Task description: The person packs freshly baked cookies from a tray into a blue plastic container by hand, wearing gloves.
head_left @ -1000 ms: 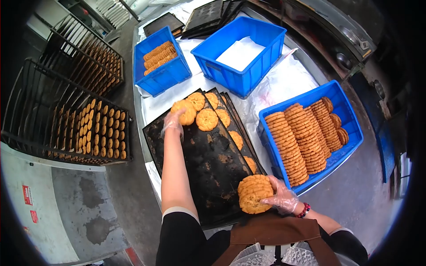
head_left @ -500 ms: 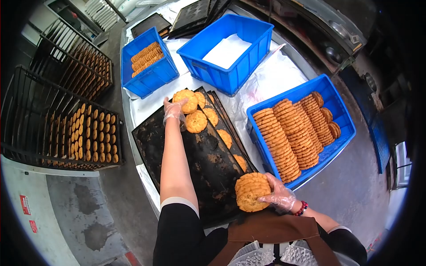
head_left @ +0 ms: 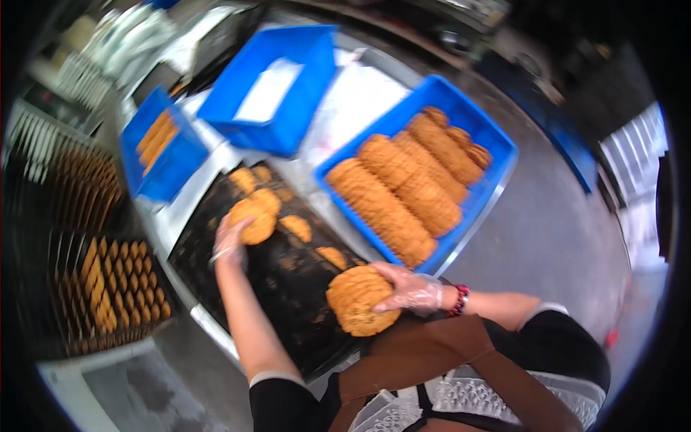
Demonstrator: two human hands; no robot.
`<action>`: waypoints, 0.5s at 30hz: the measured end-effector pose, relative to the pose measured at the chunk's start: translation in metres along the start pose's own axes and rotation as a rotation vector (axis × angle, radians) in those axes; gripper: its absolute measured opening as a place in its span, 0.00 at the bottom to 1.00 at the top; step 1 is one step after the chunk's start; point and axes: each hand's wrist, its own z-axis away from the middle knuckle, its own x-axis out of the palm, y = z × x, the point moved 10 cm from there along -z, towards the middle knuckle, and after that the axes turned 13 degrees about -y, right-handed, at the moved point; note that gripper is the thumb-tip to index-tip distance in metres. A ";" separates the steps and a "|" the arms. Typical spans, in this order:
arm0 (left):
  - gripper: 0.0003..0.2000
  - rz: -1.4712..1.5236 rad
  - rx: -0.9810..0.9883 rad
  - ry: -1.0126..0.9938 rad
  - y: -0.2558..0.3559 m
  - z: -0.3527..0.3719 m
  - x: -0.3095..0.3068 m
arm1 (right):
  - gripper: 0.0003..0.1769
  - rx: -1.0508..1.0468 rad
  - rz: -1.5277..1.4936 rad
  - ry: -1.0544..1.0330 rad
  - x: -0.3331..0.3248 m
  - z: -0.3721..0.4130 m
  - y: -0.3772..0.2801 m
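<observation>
My left hand (head_left: 230, 243), in a clear plastic glove, grips round golden cookies (head_left: 255, 222) over the dark baking tray (head_left: 288, 295). More cookies (head_left: 296, 228) lie along the tray's far side, partly under a dark edge. In front of my apron, my right hand (head_left: 412, 289), gloved too, is closed round a stack of cookies (head_left: 360, 302), thumb on the near face. How many it holds is hidden. Beyond that hand stands a blue crate (head_left: 504, 169) with several rows of cookies (head_left: 381, 205) packed on edge. The view is smeared by motion.
A second blue crate (head_left: 309, 108) with white paper (head_left: 270, 90) in it stands at the table's far side. Left of it is a smaller blue crate (head_left: 183, 169) holding cookie rows. Racks with loaded trays (head_left: 119, 284) stand on the floor at left.
The head view has swung, shifting crates and tray leftward. My left hand has come closer to my right, holding cookies over the tray. My right hand keeps its stack.
</observation>
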 end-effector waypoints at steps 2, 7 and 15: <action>0.31 -0.047 0.043 0.078 -0.017 -0.010 -0.022 | 0.53 -0.011 -0.211 0.014 -0.005 0.007 -0.006; 0.45 -0.821 0.161 0.405 0.006 0.005 -0.034 | 0.52 -0.013 -0.228 0.141 -0.057 0.066 -0.020; 0.53 -0.690 0.257 0.452 0.025 0.052 0.026 | 0.47 -0.059 0.163 0.544 -0.283 0.144 -0.014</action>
